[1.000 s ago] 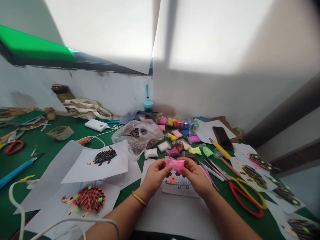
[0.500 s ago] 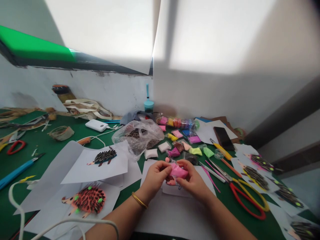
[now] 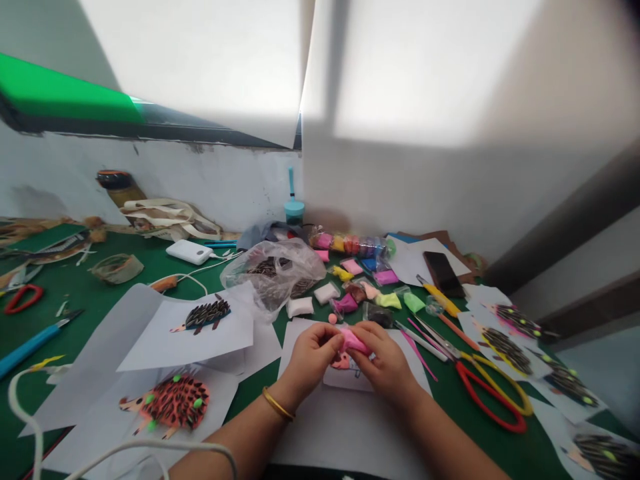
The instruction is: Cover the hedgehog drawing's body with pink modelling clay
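Note:
Between both hands is a small packet of bright pink modelling clay (image 3: 355, 340). My left hand (image 3: 315, 353) pinches its left side with thumb and fingers. Wrapped over its right side is my right hand (image 3: 383, 357), fingers curled and thumb beneath. Under them lies a white sheet with a hedgehog drawing (image 3: 345, 365), partly filled in salmon pink; the hands cover much of it. A small salmon clay ball (image 3: 333, 319) rests just beyond my left fingers. Near my right hand sits a dark clay packet (image 3: 379, 315).
Several coloured clay packets (image 3: 387, 300) and a plastic bag of seeds (image 3: 275, 270) lie ahead. To the right are scissors (image 3: 493, 393), a phone (image 3: 444, 272) and hedgehog pictures (image 3: 507, 350). Leftward are a finished pink hedgehog (image 3: 173, 403), a white cable (image 3: 150, 443) and a blue craft knife (image 3: 35, 347).
My right hand has moved slightly left and closed further over the pink clay packet, so less of it shows. The whole view has shifted a little.

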Available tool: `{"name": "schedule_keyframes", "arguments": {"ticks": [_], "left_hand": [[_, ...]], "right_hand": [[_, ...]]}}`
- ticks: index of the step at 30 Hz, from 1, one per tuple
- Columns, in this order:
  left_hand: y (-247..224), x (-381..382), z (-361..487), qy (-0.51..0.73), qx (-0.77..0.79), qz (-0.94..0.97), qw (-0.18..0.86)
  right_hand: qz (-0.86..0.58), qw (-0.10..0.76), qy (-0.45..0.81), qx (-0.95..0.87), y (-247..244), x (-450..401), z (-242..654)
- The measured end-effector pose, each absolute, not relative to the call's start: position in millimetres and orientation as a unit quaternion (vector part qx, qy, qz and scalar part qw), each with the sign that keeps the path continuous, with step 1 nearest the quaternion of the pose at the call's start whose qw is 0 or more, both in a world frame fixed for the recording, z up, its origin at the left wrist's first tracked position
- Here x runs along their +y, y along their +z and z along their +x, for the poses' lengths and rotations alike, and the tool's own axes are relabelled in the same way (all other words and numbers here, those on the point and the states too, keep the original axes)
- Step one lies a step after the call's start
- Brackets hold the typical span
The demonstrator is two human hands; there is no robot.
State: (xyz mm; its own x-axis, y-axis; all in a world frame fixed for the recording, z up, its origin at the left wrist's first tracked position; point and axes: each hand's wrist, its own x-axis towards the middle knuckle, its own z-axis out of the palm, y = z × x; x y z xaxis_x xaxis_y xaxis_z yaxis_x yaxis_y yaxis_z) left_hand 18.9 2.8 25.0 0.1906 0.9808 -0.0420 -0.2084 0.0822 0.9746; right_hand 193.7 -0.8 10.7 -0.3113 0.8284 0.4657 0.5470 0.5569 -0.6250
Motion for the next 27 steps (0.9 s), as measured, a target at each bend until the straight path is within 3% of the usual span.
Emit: {"name": "schedule_keyframes", "arguments": {"ticks": [4,27], "left_hand": [[23,2,19,0.476,0.402,0.464,0.630],[24,5,19,0.436,0.393,0.482,0.651]], "right_hand": [[-0.436,0.393,0.134,-0.799,5,1,193],[-0.443,0.423,0.160,-0.774,-3,5,193]]}}
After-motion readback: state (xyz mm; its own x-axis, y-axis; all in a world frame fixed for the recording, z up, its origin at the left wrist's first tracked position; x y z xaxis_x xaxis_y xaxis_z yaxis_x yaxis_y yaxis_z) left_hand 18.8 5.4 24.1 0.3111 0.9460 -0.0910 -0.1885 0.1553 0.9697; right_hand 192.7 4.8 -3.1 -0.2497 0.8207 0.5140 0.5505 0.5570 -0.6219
